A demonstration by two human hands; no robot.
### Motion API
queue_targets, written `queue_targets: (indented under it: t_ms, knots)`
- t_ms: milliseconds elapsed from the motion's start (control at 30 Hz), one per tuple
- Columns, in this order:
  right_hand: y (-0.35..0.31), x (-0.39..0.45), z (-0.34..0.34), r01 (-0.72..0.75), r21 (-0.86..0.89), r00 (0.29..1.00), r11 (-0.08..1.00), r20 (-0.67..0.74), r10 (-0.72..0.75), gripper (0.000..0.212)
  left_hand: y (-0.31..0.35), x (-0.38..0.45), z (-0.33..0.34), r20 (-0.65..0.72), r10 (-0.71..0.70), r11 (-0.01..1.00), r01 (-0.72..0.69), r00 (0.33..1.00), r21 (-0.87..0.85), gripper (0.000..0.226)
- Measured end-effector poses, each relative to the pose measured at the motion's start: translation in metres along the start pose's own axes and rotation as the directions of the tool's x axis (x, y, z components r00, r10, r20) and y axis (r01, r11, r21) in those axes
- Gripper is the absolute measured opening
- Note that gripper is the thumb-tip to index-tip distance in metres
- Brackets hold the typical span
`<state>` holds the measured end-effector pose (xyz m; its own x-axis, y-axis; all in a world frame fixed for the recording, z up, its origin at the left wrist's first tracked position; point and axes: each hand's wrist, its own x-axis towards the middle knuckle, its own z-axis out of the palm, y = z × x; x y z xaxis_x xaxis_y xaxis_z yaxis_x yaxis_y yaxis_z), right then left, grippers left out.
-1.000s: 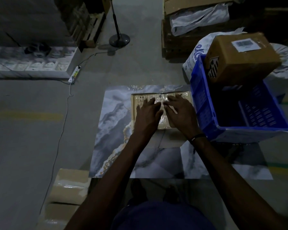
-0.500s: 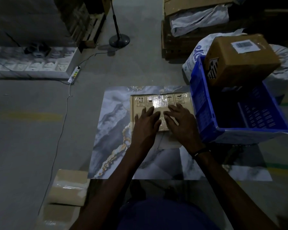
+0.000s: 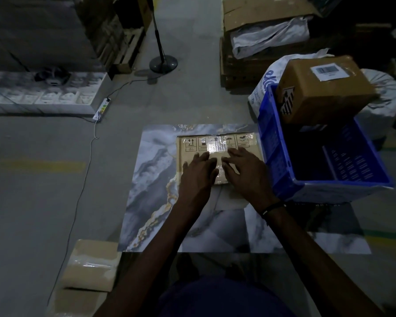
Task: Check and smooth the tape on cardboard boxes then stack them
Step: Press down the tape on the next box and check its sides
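Nearest, two taped boxes [image 3: 89, 266] are seen stacked at the lower left. On the marbled worktop [image 3: 151, 179] one flat cardboard box [image 3: 217, 154] is pressed by the left hand [image 3: 198, 173] and right hand [image 3: 245, 172], fingers flat on its tape: smoothing is judged under way; lifting onto the stack would follow. Farther off, one blue crate [image 3: 284, 179] carries one box [image 3: 325, 88].

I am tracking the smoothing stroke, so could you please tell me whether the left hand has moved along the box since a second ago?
Yes. The left hand slid toward the person, off the box's printed symbols.
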<state>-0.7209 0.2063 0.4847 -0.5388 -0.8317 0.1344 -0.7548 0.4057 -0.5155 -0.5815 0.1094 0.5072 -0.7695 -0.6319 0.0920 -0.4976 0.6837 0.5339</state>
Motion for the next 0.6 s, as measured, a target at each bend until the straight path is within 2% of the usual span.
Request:
queue_targets:
  t_ms: [100,233,600]
  knots:
    - [0.000,0.005,-0.005,-0.014,-0.015,1.000,1.000,0.025,0.015,0.032,0.003,0.003,-0.001,-0.011,0.016,1.000,-0.016,1.000,0.019,0.012]
    - [-0.002,0.007,-0.007,-0.027,-0.052,0.998,0.998,0.047,0.030,0.033,0.005,0.005,0.003,0.014,-0.021,0.999,0.021,1.000,0.041,0.018]
    - [0.006,0.005,-0.010,0.030,-0.078,0.999,0.997,0.042,-0.027,0.031,0.014,-0.010,-0.009,-0.044,0.004,1.000,-0.005,0.999,-0.017,0.015]
